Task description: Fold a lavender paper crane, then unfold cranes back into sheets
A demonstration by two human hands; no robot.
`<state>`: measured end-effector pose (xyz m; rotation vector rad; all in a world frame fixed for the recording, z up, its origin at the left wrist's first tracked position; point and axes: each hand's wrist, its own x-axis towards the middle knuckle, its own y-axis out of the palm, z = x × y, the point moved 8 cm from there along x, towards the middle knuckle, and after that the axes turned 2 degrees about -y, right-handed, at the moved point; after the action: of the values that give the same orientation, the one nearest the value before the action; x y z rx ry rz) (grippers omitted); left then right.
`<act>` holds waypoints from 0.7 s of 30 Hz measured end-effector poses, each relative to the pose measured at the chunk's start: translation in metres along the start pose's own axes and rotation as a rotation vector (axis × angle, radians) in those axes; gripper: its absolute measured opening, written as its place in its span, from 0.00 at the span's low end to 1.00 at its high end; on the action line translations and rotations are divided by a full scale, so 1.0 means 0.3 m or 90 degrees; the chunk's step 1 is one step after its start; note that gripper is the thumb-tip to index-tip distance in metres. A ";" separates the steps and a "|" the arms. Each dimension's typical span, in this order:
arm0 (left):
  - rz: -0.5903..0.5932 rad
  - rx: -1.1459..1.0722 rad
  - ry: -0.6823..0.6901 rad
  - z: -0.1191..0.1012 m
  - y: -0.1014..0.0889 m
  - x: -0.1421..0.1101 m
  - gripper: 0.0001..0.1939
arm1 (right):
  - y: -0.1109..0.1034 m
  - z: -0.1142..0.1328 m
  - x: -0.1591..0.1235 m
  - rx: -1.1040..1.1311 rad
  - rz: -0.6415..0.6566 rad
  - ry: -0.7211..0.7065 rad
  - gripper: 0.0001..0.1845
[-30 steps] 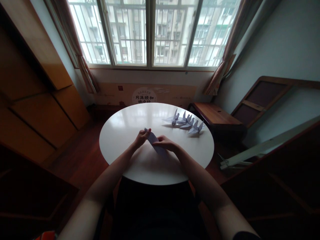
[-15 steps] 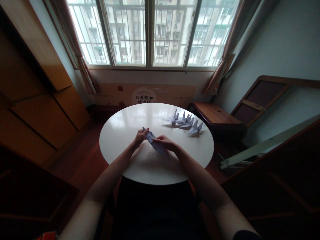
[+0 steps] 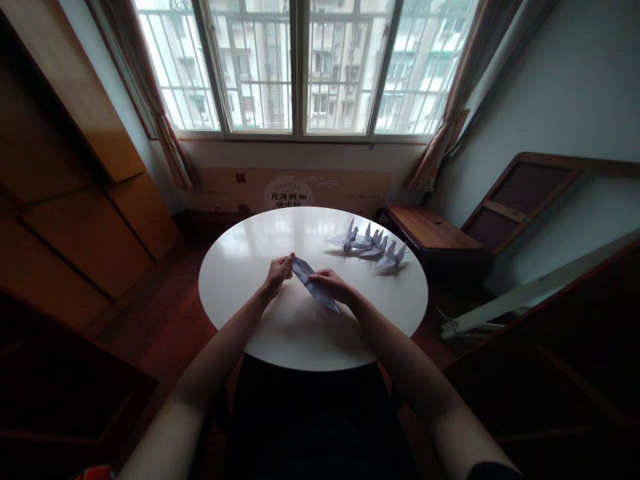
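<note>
A folded sheet of pale lilac paper (image 3: pixel 320 293), long and pointed at its near end, slants between my hands above the table. My left hand (image 3: pixel 279 272) pinches its far upper end between thumb and fingers. Around the middle of its right edge, my right hand (image 3: pixel 330 283) grips the paper, thumb on top. Some of the paper is hidden behind the fingers. Several finished paper cranes (image 3: pixel 370 241) of the same colour stand close together at the table's back right, apart from both hands.
The white oval table (image 3: pixel 235 267) reaches close to my body. Behind it are a printed cardboard panel (image 3: pixel 210 187) and a barred window (image 3: pixel 300 73). To the right stands a low wooden bench (image 3: pixel 430 227); wooden cabinets (image 3: pixel 125 227) line the left.
The folded paper has turned slightly in my hands, and its near pointed end now shows clearly. My left fingers have shifted at the far end. The cranes have not moved.
</note>
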<state>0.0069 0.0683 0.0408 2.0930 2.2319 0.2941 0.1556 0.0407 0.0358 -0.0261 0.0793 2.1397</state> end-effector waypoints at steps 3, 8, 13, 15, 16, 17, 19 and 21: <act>-0.111 0.062 0.098 -0.054 -0.051 -0.010 0.24 | -0.054 0.003 0.021 0.000 -0.115 -0.051 0.22; 0.029 0.225 0.208 -0.104 0.053 -0.058 0.21 | -0.113 0.019 0.040 -0.142 -0.233 -0.154 0.25; 0.159 0.231 0.199 -0.081 0.130 -0.085 0.22 | -0.044 0.064 0.023 -0.294 -0.129 -0.279 0.27; 0.201 0.214 0.166 -0.066 0.140 -0.086 0.25 | 0.006 0.074 0.009 -0.325 -0.043 -0.299 0.27; 0.224 0.201 0.146 -0.059 0.145 -0.087 0.25 | 0.025 0.077 0.001 -0.339 -0.011 -0.301 0.27; 0.244 0.187 0.129 -0.054 0.150 -0.090 0.26 | 0.038 0.081 -0.006 -0.353 0.006 -0.301 0.27; 0.268 0.159 0.105 -0.050 0.154 -0.095 0.25 | 0.054 0.094 -0.020 -0.392 0.012 -0.313 0.27; 0.269 0.142 0.086 -0.046 0.152 -0.098 0.23 | 0.061 0.108 -0.030 -0.437 -0.008 -0.340 0.26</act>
<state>0.0512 0.0405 0.0604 2.7378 1.9426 0.2197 0.1455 0.0254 0.0693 0.1422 -0.9568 1.9974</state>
